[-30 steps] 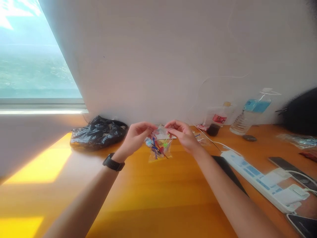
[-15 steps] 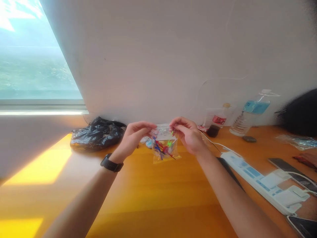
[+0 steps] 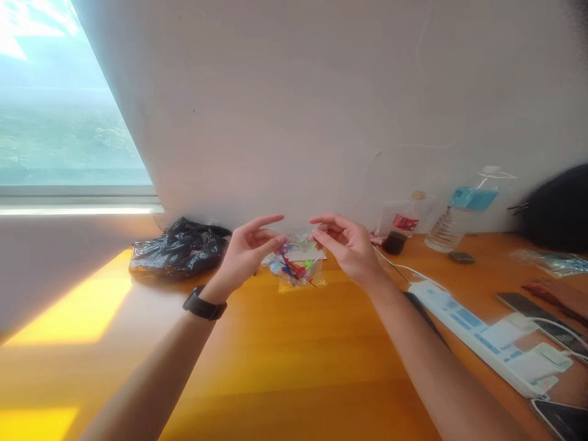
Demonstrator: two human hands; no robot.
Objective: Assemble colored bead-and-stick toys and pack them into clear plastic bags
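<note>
Between my hands hangs a clear plastic bag [image 3: 301, 278] holding small blue, red and green pieces, too blurred to name. My left hand [image 3: 248, 248], with a black watch [image 3: 205, 303] on its wrist, pinches the bag's upper left edge between thumb and bent fingers. Its index finger points out straight. Opposite, my right hand [image 3: 346, 245] grips the upper right edge in the same way, index finger raised off the plastic. Behind the bag, more clear packaging shows, partly hidden.
A black plastic bag [image 3: 181, 251] lies at the back left. To the right stand a cola bottle [image 3: 404, 223] and a large water bottle [image 3: 463, 211]. A white power strip [image 3: 473, 331] with chargers runs along the wooden table's right side. A blurred hand [image 3: 567, 295] appears at the right edge.
Both index fingers have lifted and straightened away from the bag. The bag has shifted slightly up and left. At the right edge, a blurred hand has come into view.
</note>
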